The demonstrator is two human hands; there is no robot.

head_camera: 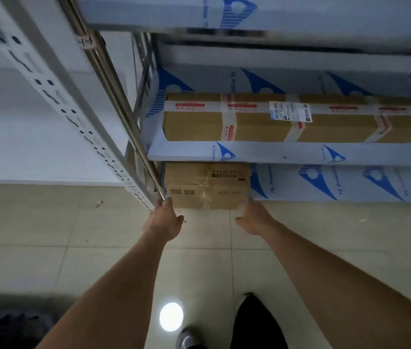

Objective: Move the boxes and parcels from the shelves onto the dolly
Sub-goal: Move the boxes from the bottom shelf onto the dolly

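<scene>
View from above of both arms reaching to the lowest level of a metal shelf rack (134, 137). The fingers of both hands are hidden past the edges of a small cardboard box (207, 185), so whether they clasp it cannot be told. The left hand (164, 220) meets the box's near left corner beside the rack's upright post; the right hand (252, 217) meets its near right corner. The small box sits under the middle shelf (287, 152), its back half covered by that shelf. On the middle shelf lies a long cardboard box (295, 119), taped, with a white label; its right end is cut off by the frame edge. Print on both boxes is too blurred to read. A shoe (186, 338) shows on the tiled floor (35, 235).
</scene>
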